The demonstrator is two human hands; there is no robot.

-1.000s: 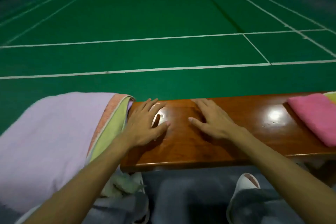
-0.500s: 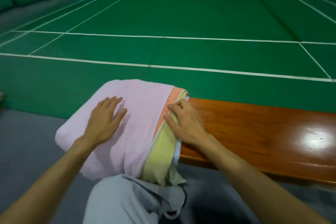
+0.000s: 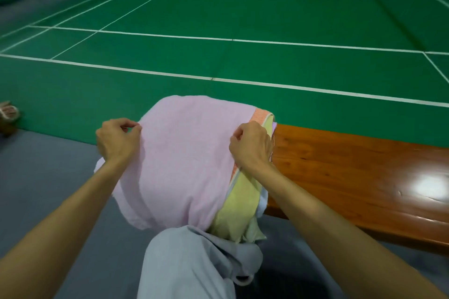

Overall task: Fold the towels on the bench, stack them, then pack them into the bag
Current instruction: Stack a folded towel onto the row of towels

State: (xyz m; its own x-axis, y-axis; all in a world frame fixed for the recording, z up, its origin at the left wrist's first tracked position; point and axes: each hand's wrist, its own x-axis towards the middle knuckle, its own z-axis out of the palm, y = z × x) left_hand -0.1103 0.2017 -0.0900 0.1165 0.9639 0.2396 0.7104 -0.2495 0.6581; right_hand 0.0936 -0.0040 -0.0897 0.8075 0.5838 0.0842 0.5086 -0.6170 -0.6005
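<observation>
A pile of unfolded towels lies over the left end of the wooden bench (image 3: 352,172). The top one is a pale pink towel (image 3: 184,153). Under it show an orange towel edge (image 3: 258,116), a yellow-green towel (image 3: 240,206) and a sliver of light blue cloth (image 3: 263,202). My left hand (image 3: 116,139) pinches the pink towel's left edge. At the pink towel's right edge my right hand (image 3: 251,144) pinches the cloth with curled fingers. No bag is in view.
My knee in grey trousers (image 3: 189,264) sits just below the pile. Beyond the bench stretches a green court floor (image 3: 243,7) with white lines. A sandal (image 3: 8,114) lies at the far left on the floor edge. Grey floor (image 3: 48,177) runs under the bench.
The view has swung left from the bench middle to the pile. Both hands went from lying flat on the pink towel to pinching its left and right edges.
</observation>
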